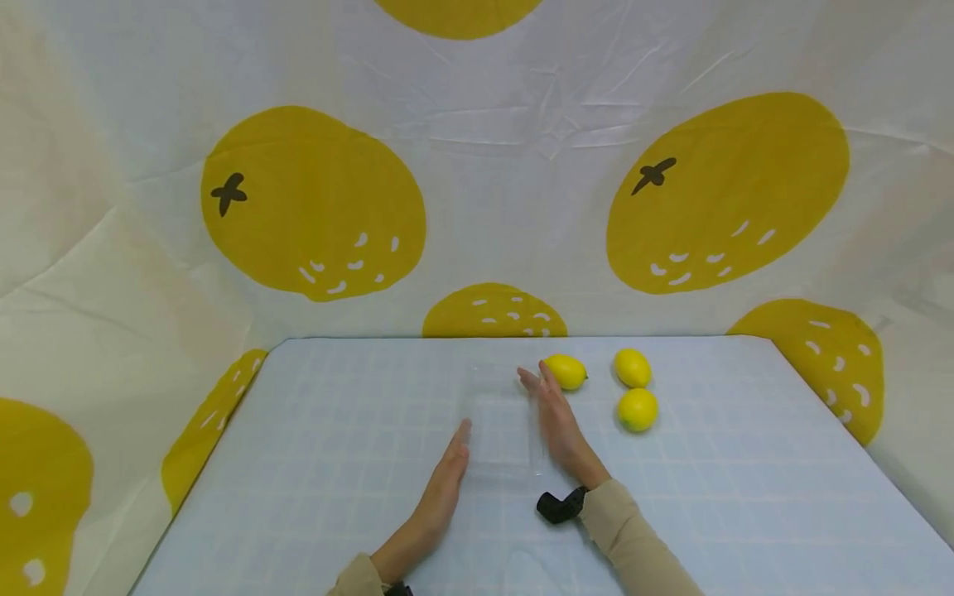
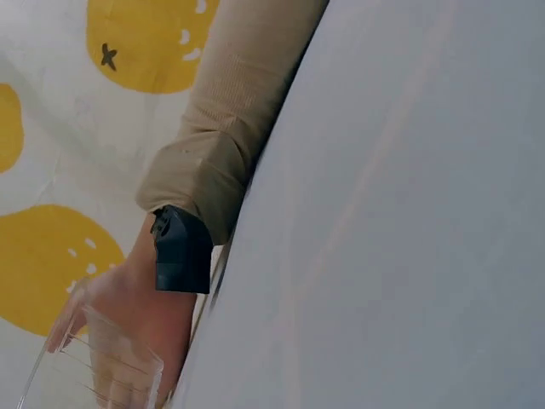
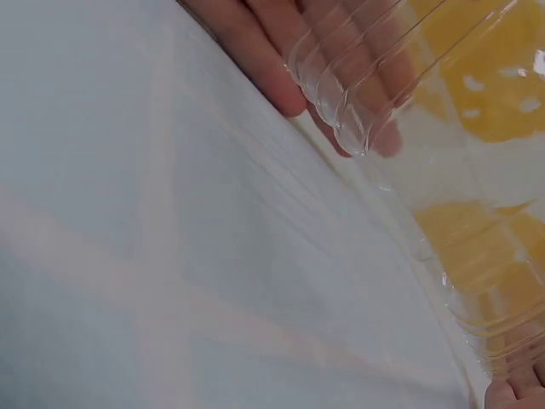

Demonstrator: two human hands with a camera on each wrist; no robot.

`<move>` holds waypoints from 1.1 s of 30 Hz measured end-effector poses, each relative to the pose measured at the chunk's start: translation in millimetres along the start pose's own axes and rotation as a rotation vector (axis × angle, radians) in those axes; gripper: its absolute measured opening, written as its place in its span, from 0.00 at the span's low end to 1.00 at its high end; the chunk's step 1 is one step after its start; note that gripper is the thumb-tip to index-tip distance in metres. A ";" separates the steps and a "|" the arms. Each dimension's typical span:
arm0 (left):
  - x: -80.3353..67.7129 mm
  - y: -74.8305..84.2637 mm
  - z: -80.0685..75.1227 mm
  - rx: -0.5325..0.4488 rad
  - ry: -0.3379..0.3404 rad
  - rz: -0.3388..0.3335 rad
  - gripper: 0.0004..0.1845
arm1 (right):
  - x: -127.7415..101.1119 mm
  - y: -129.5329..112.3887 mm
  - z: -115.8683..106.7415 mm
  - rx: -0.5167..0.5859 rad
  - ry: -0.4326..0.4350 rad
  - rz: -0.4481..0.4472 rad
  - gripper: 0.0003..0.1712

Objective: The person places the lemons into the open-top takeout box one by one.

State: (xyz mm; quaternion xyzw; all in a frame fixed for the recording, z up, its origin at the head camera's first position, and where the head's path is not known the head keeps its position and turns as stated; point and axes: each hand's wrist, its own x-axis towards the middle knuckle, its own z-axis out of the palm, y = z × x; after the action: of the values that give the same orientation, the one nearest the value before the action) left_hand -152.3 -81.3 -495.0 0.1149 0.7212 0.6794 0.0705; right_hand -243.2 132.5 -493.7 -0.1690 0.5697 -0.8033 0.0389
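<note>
A clear plastic container [image 1: 501, 430] lies on the pale checked tablecloth [image 1: 298, 463], hard to make out. My left hand [image 1: 450, 463] stands on edge along its left side with the fingers straight. My right hand [image 1: 555, 418] stands the same way along its right side. In the right wrist view the container's ribbed rim [image 3: 358, 111] shows with the left hand's fingers [image 3: 264, 51] behind it. In the left wrist view my right hand [image 2: 128, 315] lies against the container's wall [image 2: 102, 375]. Three lemons lie to the right: one [image 1: 566, 371] just beyond my right fingertips, two more [image 1: 633, 367] [image 1: 638, 409] farther right.
A white cloth printed with large yellow fruit [image 1: 313, 203] hangs behind and around the table. A black strap [image 1: 557, 505] sits at my right wrist. Bare tablecloth stretches to the left and toward the near edge.
</note>
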 end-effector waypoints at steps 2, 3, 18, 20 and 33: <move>0.1 -2.4 -0.2 0.007 -0.004 0.001 0.32 | -0.7 0.5 -1.1 -0.004 0.000 0.005 0.36; 0.4 -3.7 -0.5 0.011 -0.006 0.002 0.32 | -0.5 0.8 -1.4 -0.005 0.005 0.006 0.36; 1.7 -3.8 -2.6 -0.065 -0.008 -0.078 0.34 | 1.1 -0.5 -1.4 -0.114 0.036 0.121 0.41; 1.7 -4.2 -2.5 -0.069 -0.006 -0.089 0.34 | 1.0 -1.0 -1.1 -0.130 0.032 0.126 0.41; 0.9 -5.8 -3.6 -0.068 0.008 -0.094 0.33 | 1.0 0.4 0.3 -0.153 0.051 0.143 0.39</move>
State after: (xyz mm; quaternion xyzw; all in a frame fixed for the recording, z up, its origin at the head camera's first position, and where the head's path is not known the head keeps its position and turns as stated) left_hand -154.5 -84.9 -500.6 0.0759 0.7027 0.6999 0.1032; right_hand -244.1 131.8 -493.7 -0.1099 0.6407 -0.7568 0.0687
